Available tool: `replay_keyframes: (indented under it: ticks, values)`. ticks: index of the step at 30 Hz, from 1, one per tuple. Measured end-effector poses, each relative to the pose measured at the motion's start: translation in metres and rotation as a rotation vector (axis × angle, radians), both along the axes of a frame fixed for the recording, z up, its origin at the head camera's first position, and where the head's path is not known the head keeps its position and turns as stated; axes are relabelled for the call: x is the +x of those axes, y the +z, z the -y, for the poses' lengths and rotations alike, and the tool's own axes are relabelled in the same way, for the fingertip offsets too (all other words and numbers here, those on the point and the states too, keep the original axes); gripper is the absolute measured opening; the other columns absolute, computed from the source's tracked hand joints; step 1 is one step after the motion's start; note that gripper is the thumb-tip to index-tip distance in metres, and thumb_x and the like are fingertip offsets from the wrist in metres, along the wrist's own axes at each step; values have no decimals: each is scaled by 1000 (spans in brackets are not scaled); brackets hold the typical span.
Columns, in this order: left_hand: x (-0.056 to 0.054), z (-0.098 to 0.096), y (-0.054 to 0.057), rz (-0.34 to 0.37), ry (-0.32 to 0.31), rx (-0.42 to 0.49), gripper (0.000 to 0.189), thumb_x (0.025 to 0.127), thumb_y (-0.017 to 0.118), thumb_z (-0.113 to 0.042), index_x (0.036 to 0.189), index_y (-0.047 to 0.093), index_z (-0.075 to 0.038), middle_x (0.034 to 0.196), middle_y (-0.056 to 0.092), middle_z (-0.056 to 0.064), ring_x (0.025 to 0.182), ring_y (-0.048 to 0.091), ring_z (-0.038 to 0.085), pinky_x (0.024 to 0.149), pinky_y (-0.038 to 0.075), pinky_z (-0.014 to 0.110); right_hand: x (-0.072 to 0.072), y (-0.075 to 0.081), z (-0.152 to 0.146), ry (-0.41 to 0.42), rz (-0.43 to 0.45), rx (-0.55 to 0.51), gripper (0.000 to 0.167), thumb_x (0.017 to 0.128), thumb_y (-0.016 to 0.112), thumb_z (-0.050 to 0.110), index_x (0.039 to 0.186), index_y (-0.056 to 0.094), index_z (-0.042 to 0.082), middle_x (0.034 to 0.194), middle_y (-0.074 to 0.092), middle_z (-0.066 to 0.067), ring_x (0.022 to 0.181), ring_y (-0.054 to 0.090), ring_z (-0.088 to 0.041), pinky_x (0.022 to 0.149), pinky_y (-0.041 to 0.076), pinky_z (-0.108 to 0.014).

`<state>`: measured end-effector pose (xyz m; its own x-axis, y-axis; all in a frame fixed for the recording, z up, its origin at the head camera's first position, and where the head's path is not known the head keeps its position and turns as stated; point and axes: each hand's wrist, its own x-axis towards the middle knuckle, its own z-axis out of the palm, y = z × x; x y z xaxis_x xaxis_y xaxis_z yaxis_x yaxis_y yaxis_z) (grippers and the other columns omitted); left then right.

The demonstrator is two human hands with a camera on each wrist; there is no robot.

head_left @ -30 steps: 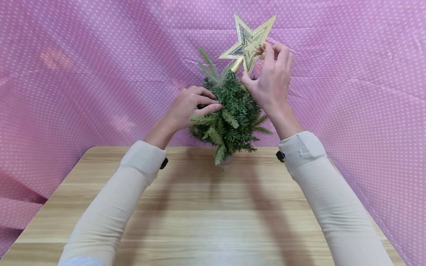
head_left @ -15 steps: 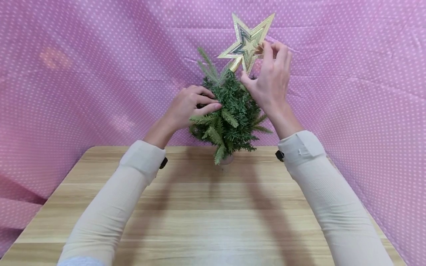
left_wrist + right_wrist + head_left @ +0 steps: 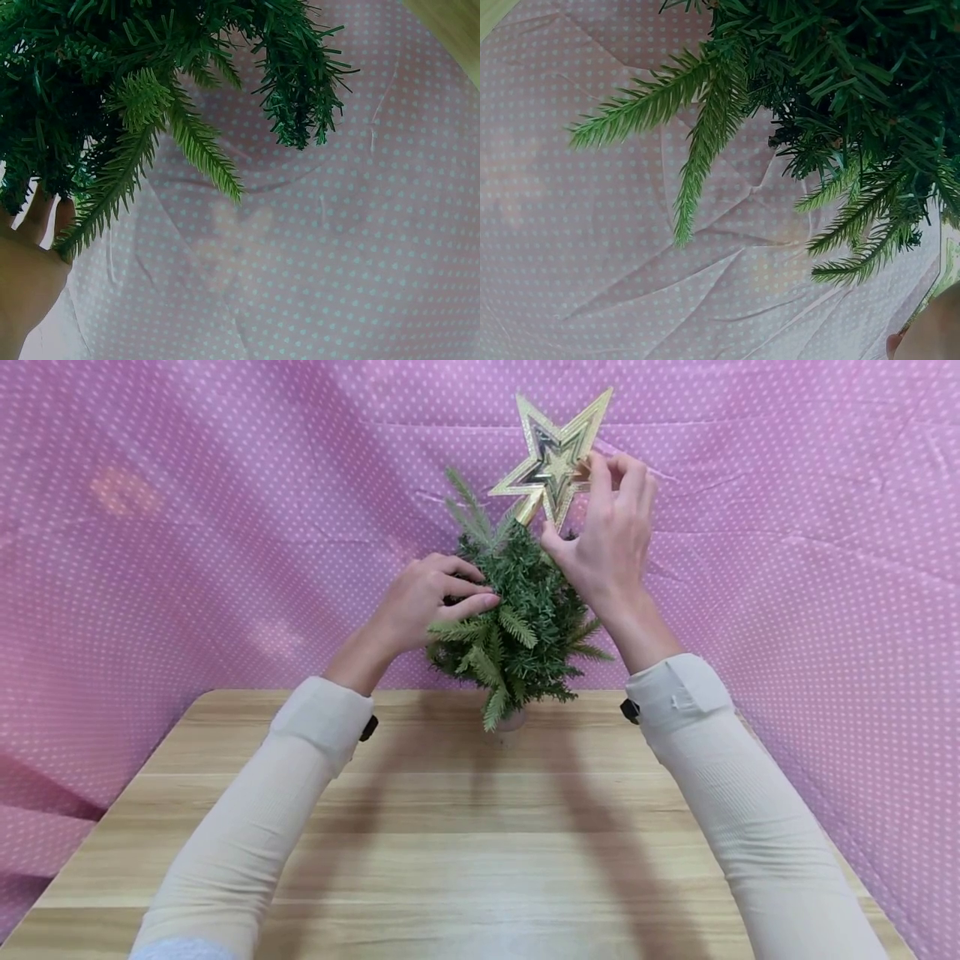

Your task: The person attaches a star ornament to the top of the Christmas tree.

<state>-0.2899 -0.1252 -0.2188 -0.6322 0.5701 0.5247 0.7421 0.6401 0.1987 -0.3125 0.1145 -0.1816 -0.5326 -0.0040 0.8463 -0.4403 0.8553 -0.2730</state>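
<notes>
A small artificial Christmas tree point(image 3: 536, 618) stands upright near the table's far edge. At its top sits a gold star tree topper point(image 3: 558, 464), tilted, its gold stem point(image 3: 528, 507) going down into the uppermost branches. My right hand point(image 3: 615, 531) pinches the star's right side between thumb and fingers. On the tree's left, my left hand point(image 3: 423, 602) grips into the upper branches, its fingertips partly hidden by needles. In the left wrist view, that hand point(image 3: 30, 270) shows at the lower left beside a green sprig point(image 3: 112, 187). The right wrist view catches only a bit of hand at its lower right corner.
The light wooden table point(image 3: 480, 860) has rounded far corners. Pink polka-dot cloth point(image 3: 225, 527) hangs behind it and along both sides. A pale base point(image 3: 512, 720) shows under the tree's lowest branches. Small black devices point(image 3: 632, 711) sit at both wrists.
The star has shifted slightly left and turned a little more upright, with my right hand moving along with it. My left hand and the tree have stayed put.
</notes>
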Motion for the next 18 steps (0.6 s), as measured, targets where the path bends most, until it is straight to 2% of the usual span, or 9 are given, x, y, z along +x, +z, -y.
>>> replay_keyframes:
  ticks: [7, 18]
  values:
    - [1, 1, 0, 11, 8, -5, 35, 100, 65, -40, 116, 77, -12, 129, 66, 8, 124, 55, 29, 114, 30, 54, -2, 3, 0, 2, -8, 30, 73, 83, 82, 30, 143, 51, 1, 131, 45, -19, 124, 40, -29, 105, 35, -30]
    - [3, 2, 1, 24, 24, -20, 36, 100, 63, -41, 118, 76, -13, 131, 65, 8, 127, 53, 29, 114, 30, 54, 0, 6, 2, 23, -26, 57, 75, 80, 82, 23, 143, 50, 0, 131, 45, -19, 123, 39, -31, 105, 37, -31]
